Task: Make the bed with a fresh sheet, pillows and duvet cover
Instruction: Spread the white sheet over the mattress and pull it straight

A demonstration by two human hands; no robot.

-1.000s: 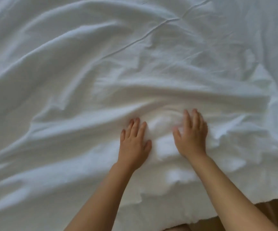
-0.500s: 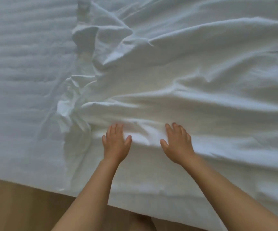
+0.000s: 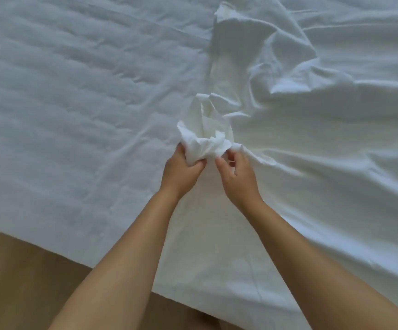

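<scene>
At the near side of the mattress (image 3: 78, 96), both hands have given up the flat, spread-fingered pressing of half a second ago and now close on cloth. The left hand (image 3: 181, 173) grips a crumpled bunch of the white sheet (image 3: 312, 163) at its loose edge, fingers wrapped under the wad and thumb across it. The right hand (image 3: 237, 178), just beside it, pinches the neighbouring fold between thumb and curled fingers. The sheet lies wrinkled over the right part of the mattress only, its edge running away from the hands in a rumpled ridge. The quilted surface to the left is uncovered, down to where it meets the wooden floor (image 3: 14, 270). The change reads as a shift from smoothing to spreading: with the edge in hand, the likely next step is to draw it leftward across the bare quilting. The task looks early, the sheet neither fully spread nor tucked. A pull from one bunched point may drag the smoothed part askew.
</scene>
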